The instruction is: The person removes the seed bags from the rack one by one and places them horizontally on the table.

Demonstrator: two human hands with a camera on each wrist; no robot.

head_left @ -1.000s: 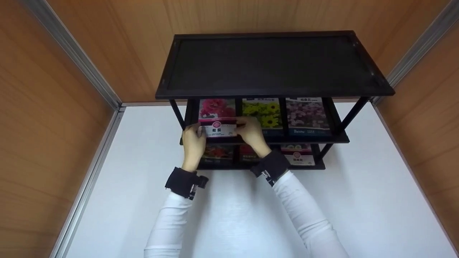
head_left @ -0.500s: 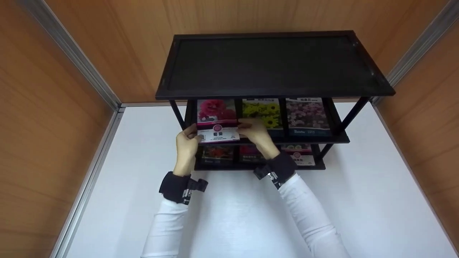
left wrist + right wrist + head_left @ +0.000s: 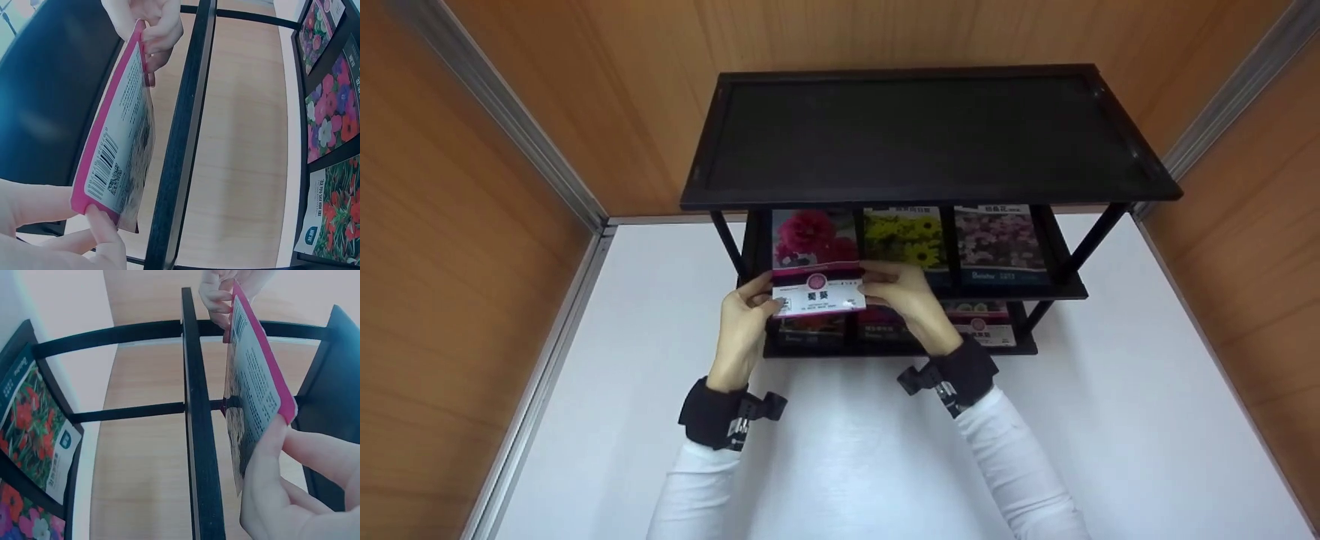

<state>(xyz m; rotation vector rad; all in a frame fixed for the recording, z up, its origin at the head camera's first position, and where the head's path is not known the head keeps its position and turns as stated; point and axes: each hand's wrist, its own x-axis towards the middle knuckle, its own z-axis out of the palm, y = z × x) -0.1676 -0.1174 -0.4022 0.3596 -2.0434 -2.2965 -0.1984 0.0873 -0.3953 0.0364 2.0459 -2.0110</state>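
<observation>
A seed packet (image 3: 816, 262) with a pink flower picture and a white-and-magenta lower band is held at the front left of the middle shelf. My left hand (image 3: 744, 324) pinches its left edge near the lower corner, thumb on the front. The right edge is pinched by my right hand (image 3: 909, 300). Both wrist views show the printed back of the packet (image 3: 121, 135), with a barcode, and its magenta edge (image 3: 264, 354). The packet's far end lies under the top shelf in the head view.
A black three-tier rack (image 3: 930, 135) stands on the white table (image 3: 832, 450) against wooden walls. A yellow-flower packet (image 3: 906, 232) and a pink-purple packet (image 3: 1001, 240) lie on its middle shelf. Lower-shelf packets include a red-flower one (image 3: 34, 422).
Both hands have drawn the pink-flower packet forward, toward me, so its lower edge now overhangs the middle shelf's front rim. My left fingers have shifted their hold on its edge.
</observation>
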